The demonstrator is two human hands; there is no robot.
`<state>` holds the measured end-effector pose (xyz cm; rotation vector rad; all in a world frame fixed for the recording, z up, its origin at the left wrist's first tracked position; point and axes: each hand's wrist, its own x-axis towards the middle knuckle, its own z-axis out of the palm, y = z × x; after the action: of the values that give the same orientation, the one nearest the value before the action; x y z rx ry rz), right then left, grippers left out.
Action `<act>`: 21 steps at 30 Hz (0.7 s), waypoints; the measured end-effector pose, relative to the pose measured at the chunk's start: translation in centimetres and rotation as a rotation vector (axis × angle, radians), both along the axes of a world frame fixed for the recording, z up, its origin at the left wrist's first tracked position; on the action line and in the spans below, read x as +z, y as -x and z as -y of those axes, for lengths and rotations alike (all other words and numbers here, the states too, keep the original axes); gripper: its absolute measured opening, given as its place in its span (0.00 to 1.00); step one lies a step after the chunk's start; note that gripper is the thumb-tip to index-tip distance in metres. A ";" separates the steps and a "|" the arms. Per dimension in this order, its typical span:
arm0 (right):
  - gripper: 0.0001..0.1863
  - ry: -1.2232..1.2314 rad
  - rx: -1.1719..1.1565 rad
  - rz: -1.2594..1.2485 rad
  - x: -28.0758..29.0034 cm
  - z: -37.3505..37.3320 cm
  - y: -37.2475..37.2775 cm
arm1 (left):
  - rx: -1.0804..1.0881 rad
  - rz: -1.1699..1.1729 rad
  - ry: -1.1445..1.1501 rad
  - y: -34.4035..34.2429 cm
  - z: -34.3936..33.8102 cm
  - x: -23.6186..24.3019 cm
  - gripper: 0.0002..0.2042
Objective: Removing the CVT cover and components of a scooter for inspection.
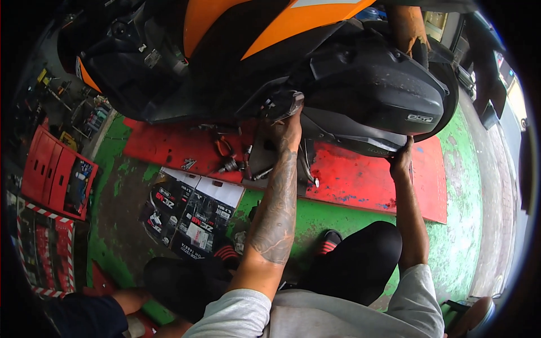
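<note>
A scooter [214, 34] with orange and black panels fills the top of the view, over a red platform [372, 180] on a green floor [462, 163]. A long black cover [377, 93] lies along the scooter's side, in front of the rear wheel [451, 101] and blocking much of it. The left hand [288, 124] is closed around the cover's front end, its fingers partly hidden; the right hand [401, 155] grips the lower rear edge. Another person's arm [408, 28] reaches down behind the cover at upper right.

The cover is matt and rounded, with a raised badge and dusty scuffs. The platform's paint is scratched, with bluish marks; the floor's paint is worn down to grey patches. Pliers [224, 146] with orange-red handles and small metal pieces [189, 164] lie on the platform, left of the left forearm. A flattened cardboard box [197, 211], printed black, lies on the floor beside it.

At far left, a red cabinet [48, 169] has drawers and an open compartment holding small items too blurred to name.
</note>
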<state>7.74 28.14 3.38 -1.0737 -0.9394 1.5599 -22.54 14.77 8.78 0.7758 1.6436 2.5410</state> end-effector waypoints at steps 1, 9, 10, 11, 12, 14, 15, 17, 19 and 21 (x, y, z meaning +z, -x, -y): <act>0.41 0.008 -0.007 0.010 -0.1 0.1 -0.1 | -0.007 0.010 0.008 -0.4 0.1 0.2 0.34; 0.42 0.113 -0.079 -0.034 -1.9 5.1 0.1 | -0.001 -0.114 0.158 -0.3 3.2 -0.4 0.34; 0.42 0.104 -0.073 -0.021 -1.8 5.1 -0.1 | 0.102 -0.108 0.281 -0.3 3.7 -1.2 0.38; 0.43 0.094 -0.066 -0.009 -1.6 5.2 -0.5 | 0.104 -0.104 0.284 -0.5 4.2 -2.0 0.38; 0.43 0.101 -0.048 -0.006 -2.5 5.6 -1.4 | 0.090 -0.087 0.308 -0.6 4.7 -2.6 0.42; 0.42 0.075 -0.030 0.004 -2.7 6.4 -1.9 | 0.030 -0.011 0.379 -0.6 5.7 -3.3 0.46; 0.42 0.054 -0.012 0.012 -2.8 6.8 -2.0 | 0.032 -0.011 0.374 -0.6 6.5 -3.8 0.46; 0.41 0.007 0.010 0.021 -3.3 6.7 -4.0 | -0.104 0.110 0.309 -2.5 7.7 -4.5 0.47; 0.42 -0.016 0.049 0.070 -3.5 6.7 -5.2 | -0.190 0.113 0.276 -3.3 9.3 -5.6 0.49; 0.41 -0.021 0.057 0.098 -2.8 7.3 -4.4 | -0.117 0.031 0.398 -2.6 11.2 -8.2 0.48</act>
<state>12.17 20.89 0.54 -1.1253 -1.0592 1.5514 -19.92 3.59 0.61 0.7609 1.9387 2.0400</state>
